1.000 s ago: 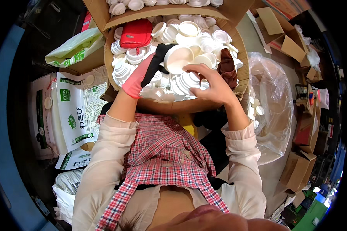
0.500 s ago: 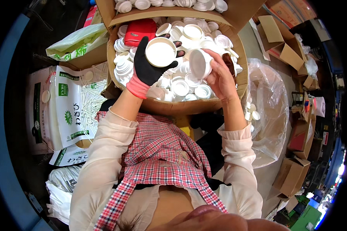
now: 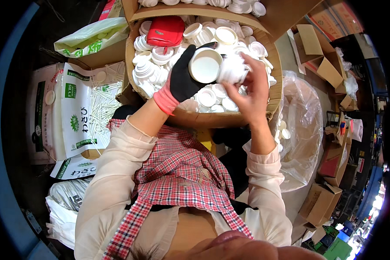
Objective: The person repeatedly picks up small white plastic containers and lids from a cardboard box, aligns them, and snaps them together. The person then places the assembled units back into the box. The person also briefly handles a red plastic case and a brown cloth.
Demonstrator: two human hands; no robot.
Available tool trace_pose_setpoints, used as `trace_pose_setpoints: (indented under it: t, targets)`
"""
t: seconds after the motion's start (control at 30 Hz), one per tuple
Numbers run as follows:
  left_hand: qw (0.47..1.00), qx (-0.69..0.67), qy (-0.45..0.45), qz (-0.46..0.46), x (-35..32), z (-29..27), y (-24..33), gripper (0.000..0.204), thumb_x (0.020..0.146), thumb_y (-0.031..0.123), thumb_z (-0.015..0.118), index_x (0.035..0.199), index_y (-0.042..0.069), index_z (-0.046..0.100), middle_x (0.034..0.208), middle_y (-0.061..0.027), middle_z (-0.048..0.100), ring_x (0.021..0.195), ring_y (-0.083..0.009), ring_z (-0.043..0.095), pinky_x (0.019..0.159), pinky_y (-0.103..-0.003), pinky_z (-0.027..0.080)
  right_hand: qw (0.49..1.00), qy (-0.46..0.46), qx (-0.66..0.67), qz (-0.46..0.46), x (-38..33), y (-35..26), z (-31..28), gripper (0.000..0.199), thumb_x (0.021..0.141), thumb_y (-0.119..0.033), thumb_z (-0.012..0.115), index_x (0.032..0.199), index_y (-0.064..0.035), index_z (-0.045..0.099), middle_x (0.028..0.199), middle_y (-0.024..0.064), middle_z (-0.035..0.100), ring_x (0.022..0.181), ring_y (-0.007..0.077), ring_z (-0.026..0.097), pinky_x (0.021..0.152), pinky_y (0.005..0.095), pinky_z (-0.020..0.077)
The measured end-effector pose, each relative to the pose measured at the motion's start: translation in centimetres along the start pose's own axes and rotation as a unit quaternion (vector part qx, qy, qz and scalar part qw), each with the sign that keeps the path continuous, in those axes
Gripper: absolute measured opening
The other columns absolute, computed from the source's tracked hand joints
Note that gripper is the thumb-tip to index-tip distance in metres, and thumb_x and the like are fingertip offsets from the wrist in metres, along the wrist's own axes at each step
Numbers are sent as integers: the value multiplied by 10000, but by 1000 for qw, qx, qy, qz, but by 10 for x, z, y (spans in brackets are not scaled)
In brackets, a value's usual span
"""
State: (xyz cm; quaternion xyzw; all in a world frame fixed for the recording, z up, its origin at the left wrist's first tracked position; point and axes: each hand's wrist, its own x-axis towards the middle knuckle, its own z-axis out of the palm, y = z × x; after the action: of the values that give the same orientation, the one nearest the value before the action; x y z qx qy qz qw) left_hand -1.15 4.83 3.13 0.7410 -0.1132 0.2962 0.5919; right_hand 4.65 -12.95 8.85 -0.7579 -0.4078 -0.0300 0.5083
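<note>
My left hand [image 3: 185,80], in a black glove with a pink cuff, is closed round a round white plastic lid [image 3: 205,65], its hollow side facing up. Just right of it, my bare right hand [image 3: 254,89] grips another white plastic lid [image 3: 233,69], which is smeared by motion. The two lids are very close, and I cannot tell whether they touch. Both hands are above a cardboard box [image 3: 221,118] full of loose white lids [image 3: 151,71]. A red pouch [image 3: 165,31] lies on the lids at the box's far left.
Farther off stands a second carton [image 3: 195,10] of lids. To the right, a clear plastic bag [image 3: 305,130] holds a few lids, with open cardboard boxes [image 3: 318,203] beyond. White sticks [image 3: 104,108] lie on printed white sacks [image 3: 76,125] at left, below a green-and-white bag [image 3: 91,39].
My left hand has moved right with its lid, toward the other one. My right hand has turned its lid, now blurred. The view has shifted slightly.
</note>
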Motion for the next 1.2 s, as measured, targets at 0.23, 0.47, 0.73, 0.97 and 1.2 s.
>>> trace_pose_setpoints:
  t: [0.23,0.47,0.73,0.97,1.2]
  targets:
    - [991,-115,-26,-57,-7,10,-6,418,1004,155,432,1367,-48,386,1345,-123,502,1152,-196,530,995,-319,432,993,16,-99,-67,-4,7,22,626,640,-131,841,1194,-35,568,975,67,524,666,116,507,529,232,427]
    - [974,-189,-36,-121,-8,9,-8,441,1035,219,364,1398,-31,353,1337,-138,499,1189,-200,510,1023,-330,415,989,19,-116,-88,-3,9,22,615,641,-128,842,1193,-49,584,994,70,530,682,122,517,545,234,438]
    - [977,-181,-22,-114,-12,12,-2,550,882,69,605,1390,29,398,1250,-74,561,1093,-181,563,945,-302,469,994,0,-101,-36,-6,6,23,630,632,-134,851,1201,-67,588,1022,68,526,734,138,527,586,244,446]
    - [915,-341,-25,-213,-2,13,16,622,846,95,647,1409,16,395,1349,-59,508,1175,-137,507,990,-270,410,970,45,212,110,4,22,21,569,835,-409,681,1216,-3,564,1094,110,580,1018,196,549,883,314,445]
    - [964,-222,-69,-131,-13,26,1,654,838,125,654,1421,7,382,1368,-83,491,1174,-133,493,981,-294,419,944,133,200,226,10,26,43,621,1002,-499,383,756,34,584,680,-4,515,651,100,422,594,279,356]
